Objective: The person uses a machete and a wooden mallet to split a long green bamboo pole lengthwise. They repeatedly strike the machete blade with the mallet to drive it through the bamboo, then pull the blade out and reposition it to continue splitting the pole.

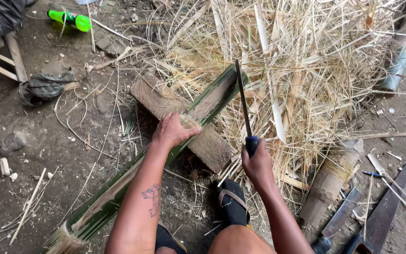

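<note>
Two hands, left hand [172, 130] fingers around bamboo [132, 176], right hand [258, 164] gripping knife [243, 101]

Left hand [172, 130] palm down, right hand [258, 165] fisted, raised.

Left hand [172, 129] grips green bamboo [118, 188]; right hand [258, 164] holds knife [243, 101].
</note>
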